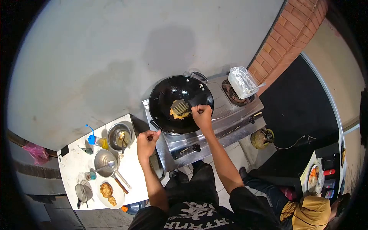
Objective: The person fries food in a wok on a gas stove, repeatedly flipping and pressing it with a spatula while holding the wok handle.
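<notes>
A black wok [163, 92] sits on the left burner of a steel gas stove [226, 124]. My right hand [202, 115] grips a slotted spatula [181, 107] over the wok, its blade on top of a yellow-brown fried piece of food [177, 115], which looks like an omelette or fritter. The blade hides part of this food. At the wok's near left side, my left hand [147, 145] has its fingertips closed at the loop handle [155, 125]. A second handle [199, 76] shows at the far side.
A clear plastic box [241, 82] stands on the right burner. On the white table [132, 180] at left are metal bowls [119, 135], a strainer [83, 193], an oil bottle [100, 142] and a plate [119, 194] with fried food. Another person [306, 212] is at lower right.
</notes>
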A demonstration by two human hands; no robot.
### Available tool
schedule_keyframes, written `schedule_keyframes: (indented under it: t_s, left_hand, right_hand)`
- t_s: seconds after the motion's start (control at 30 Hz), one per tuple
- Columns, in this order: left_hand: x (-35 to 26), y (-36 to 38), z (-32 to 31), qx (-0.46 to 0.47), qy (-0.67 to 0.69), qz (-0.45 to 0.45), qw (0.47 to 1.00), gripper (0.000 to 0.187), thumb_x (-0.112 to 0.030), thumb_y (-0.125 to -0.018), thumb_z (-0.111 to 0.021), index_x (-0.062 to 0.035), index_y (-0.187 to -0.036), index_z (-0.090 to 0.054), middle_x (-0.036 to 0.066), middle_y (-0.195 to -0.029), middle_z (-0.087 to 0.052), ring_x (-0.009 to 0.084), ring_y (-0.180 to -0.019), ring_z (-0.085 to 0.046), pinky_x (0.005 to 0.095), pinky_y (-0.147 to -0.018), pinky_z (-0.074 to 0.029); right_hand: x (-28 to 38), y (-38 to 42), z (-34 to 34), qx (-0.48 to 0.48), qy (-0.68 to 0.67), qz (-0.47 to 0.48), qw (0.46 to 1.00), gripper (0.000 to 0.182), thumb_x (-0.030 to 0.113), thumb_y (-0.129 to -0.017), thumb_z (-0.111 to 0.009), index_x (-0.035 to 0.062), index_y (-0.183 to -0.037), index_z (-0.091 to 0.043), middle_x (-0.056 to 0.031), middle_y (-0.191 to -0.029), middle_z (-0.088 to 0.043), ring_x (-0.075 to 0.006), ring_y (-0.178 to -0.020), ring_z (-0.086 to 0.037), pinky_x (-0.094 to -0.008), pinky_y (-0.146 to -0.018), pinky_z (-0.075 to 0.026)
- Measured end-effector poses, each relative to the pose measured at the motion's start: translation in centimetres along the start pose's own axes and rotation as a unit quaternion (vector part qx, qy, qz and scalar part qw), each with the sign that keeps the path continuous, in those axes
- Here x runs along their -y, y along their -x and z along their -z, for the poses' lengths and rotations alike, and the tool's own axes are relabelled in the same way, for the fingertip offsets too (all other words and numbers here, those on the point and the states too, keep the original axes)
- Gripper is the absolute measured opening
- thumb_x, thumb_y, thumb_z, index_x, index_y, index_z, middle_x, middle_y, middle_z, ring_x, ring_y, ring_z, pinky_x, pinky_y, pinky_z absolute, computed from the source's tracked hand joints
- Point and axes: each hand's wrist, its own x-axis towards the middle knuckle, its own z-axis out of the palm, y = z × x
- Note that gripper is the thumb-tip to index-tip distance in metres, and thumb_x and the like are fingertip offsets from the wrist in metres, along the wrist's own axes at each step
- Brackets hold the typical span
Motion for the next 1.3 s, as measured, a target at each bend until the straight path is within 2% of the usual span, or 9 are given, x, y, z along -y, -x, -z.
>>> schedule_keyframes:
  t_s: [0.27, 0.37, 0.43, 0.6, 0.63, 0.83, 0.97, 1.17, 1.3]
  left_hand:
    - [0.1, 1.0, 0.5, -0.002, -0.010, -0.027, 1.000, 0.028, -0.022, -0.082, -0.073, 0.0050, -0.078, -0.067, 0.007, -0.059, -0.060, 0.0104, -0.053, -0.053, 0.0269, -0.054, -0.044]
    - [0.3, 1.2, 0.7, 0.000, 0.001, -0.028, 1.000, 0.027, -0.021, -0.082, -0.072, 0.0051, -0.080, -0.067, 0.007, -0.059, -0.061, 0.0097, -0.053, -0.053, 0.0261, -0.053, -0.043]
    - [0.1, 1.3, 0.7, -0.012, 0.011, -0.035, 0.999, 0.026, -0.020, -0.083, -0.072, 0.0051, -0.082, -0.067, 0.006, -0.060, -0.061, 0.0095, -0.053, -0.052, 0.0261, -0.053, -0.042]
    - [0.2, 1.8, -0.2, -0.035, 0.001, -0.044, 0.998, 0.022, -0.019, -0.083, -0.071, 0.0031, -0.087, -0.067, 0.010, -0.063, -0.063, 0.0116, -0.051, -0.052, 0.0265, -0.052, -0.042]
    - [-0.4, 2.0, -0.2, -0.047, -0.018, -0.041, 0.998, 0.025, -0.022, -0.083, -0.070, 0.0015, -0.089, -0.068, 0.013, -0.065, -0.064, 0.0167, -0.053, -0.057, 0.0296, -0.054, -0.045]
    - [-0.3, 1.4, -1.1, -0.067, -0.031, -0.032, 0.997, 0.030, -0.029, -0.083, -0.069, 0.0000, -0.091, -0.069, 0.014, -0.070, -0.066, 0.0245, -0.060, -0.064, 0.0343, -0.058, -0.048]
    - [-0.3, 1.6, -0.8, -0.078, -0.054, -0.066, 0.993, 0.030, -0.029, -0.083, -0.069, -0.0001, -0.090, -0.069, 0.014, -0.070, -0.066, 0.0234, -0.059, -0.063, 0.0336, -0.058, -0.047]
    - [0.0, 1.7, 0.0, -0.073, -0.013, -0.042, 0.996, 0.027, -0.024, -0.082, -0.070, 0.0022, -0.089, -0.068, 0.014, -0.067, -0.065, 0.0200, -0.056, -0.059, 0.0319, -0.056, -0.046]
    - [0.2, 2.1, 0.1, -0.078, -0.009, -0.028, 0.996, 0.027, -0.023, -0.082, -0.071, 0.0022, -0.091, -0.068, 0.014, -0.067, -0.065, 0.0195, -0.055, -0.058, 0.0317, -0.056, -0.046]
  right_hand:
    - [0.3, 0.2, 0.0, 0.007, -0.020, 0.010, 1.000, 0.024, 0.005, -0.078, -0.061, -0.0094, -0.060, -0.054, -0.0138, -0.047, -0.049, -0.0103, -0.044, -0.043, -0.0320, -0.046, -0.037]
    - [-0.2, -0.3, -0.2, 0.006, -0.005, 0.033, 0.999, 0.025, 0.006, -0.079, -0.061, -0.0069, -0.058, -0.056, -0.0085, -0.046, -0.050, -0.0068, -0.045, -0.045, -0.0282, -0.045, -0.035]
    - [-0.2, -0.7, 0.1, 0.037, 0.035, 0.044, 0.998, 0.026, 0.010, -0.081, -0.064, -0.0065, -0.062, -0.057, -0.0159, -0.048, -0.050, -0.0120, -0.043, -0.046, -0.0323, -0.044, -0.035]
    - [2.4, -1.1, 1.7, 0.050, -0.001, 0.066, 0.997, 0.029, 0.013, -0.086, -0.062, -0.0050, -0.063, -0.060, -0.0125, -0.049, -0.055, -0.0125, -0.044, -0.050, -0.0316, -0.045, -0.037]
    - [3.2, -1.2, 2.4, 0.060, -0.005, 0.048, 0.997, 0.030, 0.014, -0.087, -0.062, -0.0049, -0.064, -0.061, -0.0115, -0.050, -0.056, -0.0125, -0.045, -0.051, -0.0313, -0.045, -0.038]
    - [4.9, -0.8, 5.5, 0.100, -0.079, 0.003, 0.992, 0.035, 0.018, -0.092, -0.060, -0.0029, -0.064, -0.060, -0.0032, -0.052, -0.055, -0.0062, -0.040, -0.049, -0.0227, -0.035, -0.034]
    - [3.6, 0.0, 5.6, 0.080, -0.118, -0.012, 0.990, 0.035, 0.018, -0.092, -0.060, -0.0035, -0.064, -0.059, -0.0035, -0.052, -0.055, -0.0067, -0.040, -0.050, -0.0231, -0.036, -0.035]
    - [3.0, 0.2, 4.5, 0.086, -0.088, -0.035, 0.992, 0.038, 0.022, -0.094, -0.057, -0.0024, -0.065, -0.059, -0.0038, -0.052, -0.055, -0.0080, -0.039, -0.050, -0.0240, -0.036, -0.037]
    - [1.8, 0.2, 1.9, 0.093, -0.086, -0.059, 0.990, 0.038, 0.020, -0.095, -0.055, -0.0031, -0.065, -0.056, -0.0051, -0.062, -0.059, -0.0075, -0.043, -0.050, -0.0228, -0.036, -0.038]
